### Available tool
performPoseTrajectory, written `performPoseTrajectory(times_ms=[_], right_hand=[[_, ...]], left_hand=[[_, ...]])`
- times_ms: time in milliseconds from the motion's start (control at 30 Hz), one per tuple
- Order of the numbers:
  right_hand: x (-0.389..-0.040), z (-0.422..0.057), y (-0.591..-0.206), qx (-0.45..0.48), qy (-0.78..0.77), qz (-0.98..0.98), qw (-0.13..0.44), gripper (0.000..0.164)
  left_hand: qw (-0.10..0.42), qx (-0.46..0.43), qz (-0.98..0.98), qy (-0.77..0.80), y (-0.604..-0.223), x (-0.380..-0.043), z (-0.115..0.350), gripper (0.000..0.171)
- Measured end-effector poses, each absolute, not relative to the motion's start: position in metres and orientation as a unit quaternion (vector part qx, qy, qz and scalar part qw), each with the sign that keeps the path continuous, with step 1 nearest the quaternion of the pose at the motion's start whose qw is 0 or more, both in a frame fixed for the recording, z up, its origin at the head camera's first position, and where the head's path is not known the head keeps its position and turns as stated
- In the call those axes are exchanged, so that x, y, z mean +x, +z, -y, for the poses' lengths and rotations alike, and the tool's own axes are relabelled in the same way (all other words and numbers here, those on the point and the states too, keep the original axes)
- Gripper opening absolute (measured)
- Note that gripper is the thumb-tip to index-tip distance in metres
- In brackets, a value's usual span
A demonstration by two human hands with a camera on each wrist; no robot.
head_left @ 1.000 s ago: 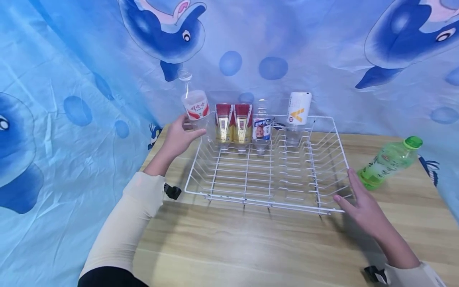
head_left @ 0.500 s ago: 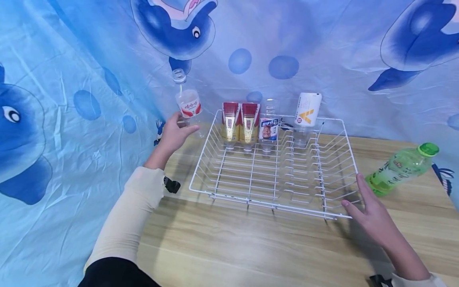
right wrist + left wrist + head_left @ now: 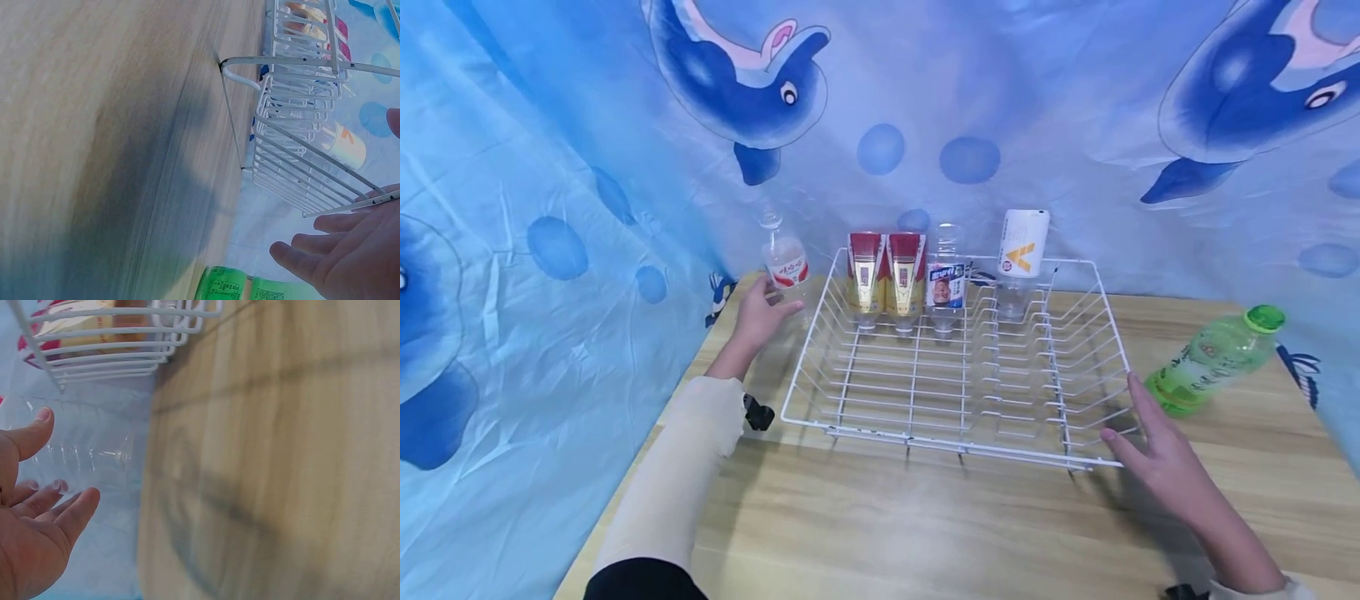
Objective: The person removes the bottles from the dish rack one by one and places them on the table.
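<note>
A clear plastic bottle (image 3: 787, 260) with a red-and-white label stands tilted left of the white wire dish rack (image 3: 951, 450). My left hand (image 3: 760, 315) holds its lower part, thumb on one side and fingers on the other. In the left wrist view, the ribbed lower body of the bottle (image 3: 81, 447) shows between thumb and fingers. My right hand (image 3: 1168, 450) rests at the right rim of the rack, thumb on the inner side and straight fingers outside. A green-capped green bottle (image 3: 1213, 358) is just beyond those fingers.
Along the rack's back stand two red-and-gold cartons (image 3: 886, 279), a clear bottle with a blue label (image 3: 946, 283) and an upside-down bottle with a white-and-yellow label (image 3: 1023, 242). A blue dolphin-print curtain (image 3: 880, 75) hangs behind the wooden table (image 3: 880, 533).
My left hand has moved the bottle leftward and slightly away from the rack, with the head view shifting too. The right hand stays at the rack's rim.
</note>
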State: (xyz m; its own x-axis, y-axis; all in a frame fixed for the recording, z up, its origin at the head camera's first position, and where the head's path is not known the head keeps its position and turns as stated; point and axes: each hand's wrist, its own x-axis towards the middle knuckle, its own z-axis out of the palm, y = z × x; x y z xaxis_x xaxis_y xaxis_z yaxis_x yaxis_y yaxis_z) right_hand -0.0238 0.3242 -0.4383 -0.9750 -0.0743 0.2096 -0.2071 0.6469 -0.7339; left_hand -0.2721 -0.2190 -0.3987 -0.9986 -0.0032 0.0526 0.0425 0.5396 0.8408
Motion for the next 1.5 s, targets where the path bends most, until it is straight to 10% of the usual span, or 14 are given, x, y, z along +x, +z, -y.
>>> performPoseTrajectory(times_ms=[1500], right_hand=[[-0.019, -0.323, -0.447, 0.068, 0.402, 0.911, 0.057, 0.089]], left_hand=[[0.017, 0.015, 0.864, -0.504, -0.445, -0.273, 0.222, 0.093]])
